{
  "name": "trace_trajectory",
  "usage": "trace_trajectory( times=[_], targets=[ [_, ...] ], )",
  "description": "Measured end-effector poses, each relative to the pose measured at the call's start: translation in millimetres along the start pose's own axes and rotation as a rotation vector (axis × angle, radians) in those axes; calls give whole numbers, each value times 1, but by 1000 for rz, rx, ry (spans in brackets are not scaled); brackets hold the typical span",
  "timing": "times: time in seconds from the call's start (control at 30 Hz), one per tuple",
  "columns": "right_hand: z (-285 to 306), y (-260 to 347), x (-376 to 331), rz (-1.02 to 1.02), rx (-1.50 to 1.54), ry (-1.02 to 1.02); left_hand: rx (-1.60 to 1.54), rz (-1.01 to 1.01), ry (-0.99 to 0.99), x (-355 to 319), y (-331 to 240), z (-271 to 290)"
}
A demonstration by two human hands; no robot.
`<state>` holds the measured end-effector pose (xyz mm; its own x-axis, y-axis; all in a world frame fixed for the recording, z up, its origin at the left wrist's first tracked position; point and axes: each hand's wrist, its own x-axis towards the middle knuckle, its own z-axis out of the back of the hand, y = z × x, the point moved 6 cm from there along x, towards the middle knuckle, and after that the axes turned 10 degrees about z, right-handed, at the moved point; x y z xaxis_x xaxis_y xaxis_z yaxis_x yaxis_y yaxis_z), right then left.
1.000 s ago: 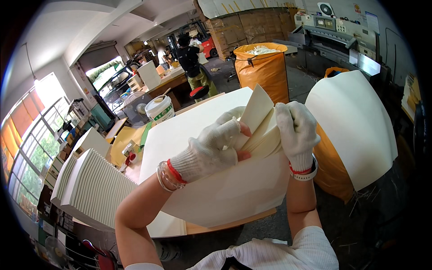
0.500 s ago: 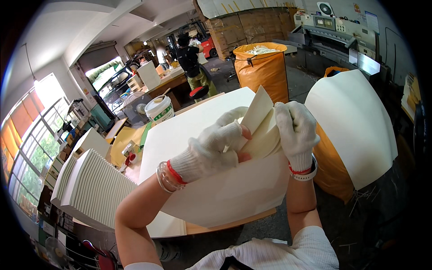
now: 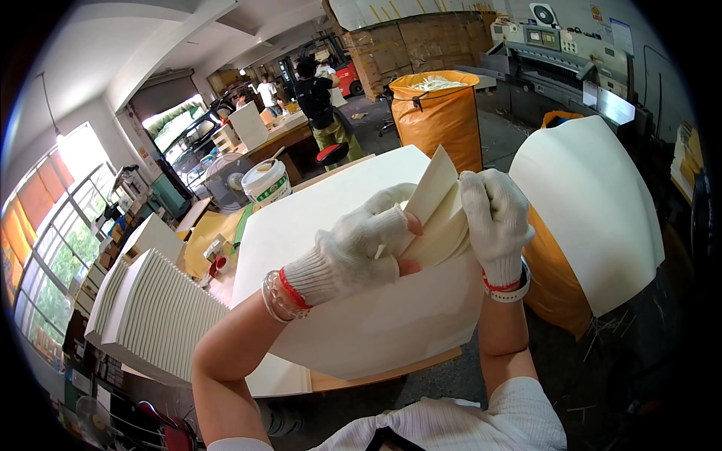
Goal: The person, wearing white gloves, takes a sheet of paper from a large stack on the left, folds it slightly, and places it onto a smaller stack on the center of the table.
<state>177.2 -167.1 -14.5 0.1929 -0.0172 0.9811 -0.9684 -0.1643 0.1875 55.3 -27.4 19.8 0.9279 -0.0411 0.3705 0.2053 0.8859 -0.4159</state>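
Observation:
Both my hands wear white knitted gloves with red cuffs. My left hand [image 3: 368, 237] is closed on the near edge of large white paper sheets [image 3: 376, 323], its bare thumb and a bare fingertip showing at the paper. Between the hands, several sheet edges fan out [image 3: 447, 237], and one folded-up flap [image 3: 431, 184] stands upright past the left thumb. My right hand [image 3: 498, 222] is closed with curled fingers on the right side of the fanned edges. The lifted sheets bow over a flat white stack [image 3: 301, 218] on the table.
A tall pile of white paper blocks [image 3: 162, 316] stands at left. A white bucket [image 3: 265, 182] sits beyond the stack. At right, a curved white sheet [image 3: 590, 210] lies over an orange bag; another orange bag [image 3: 436, 124] holds paper strips. A person in dark clothes [image 3: 316, 105] stands farther off.
The sheet edges between my hands are fanned a little wider. Both hands stay almost in place. In the background, a person in white has shifted slightly.

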Motion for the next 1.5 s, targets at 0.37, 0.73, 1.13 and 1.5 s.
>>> trace_trajectory(
  times=[0.37, 0.73, 1.13, 1.5],
  targets=[
    [7, 37, -7, 271, -212, 29, 133, -36, -71, -6, -2, 12],
    [-71, 113, -29, 378, -87, 629, 612, 40, -215, -20, 11, 32],
    [-202, 231, -78, 586, 89, 395, -628, 102, -1359, -226, 127, 288],
    [-278, 271, -201, 25, 468, 543, -25, 558, -1783, -352, 132, 120]
  ],
)
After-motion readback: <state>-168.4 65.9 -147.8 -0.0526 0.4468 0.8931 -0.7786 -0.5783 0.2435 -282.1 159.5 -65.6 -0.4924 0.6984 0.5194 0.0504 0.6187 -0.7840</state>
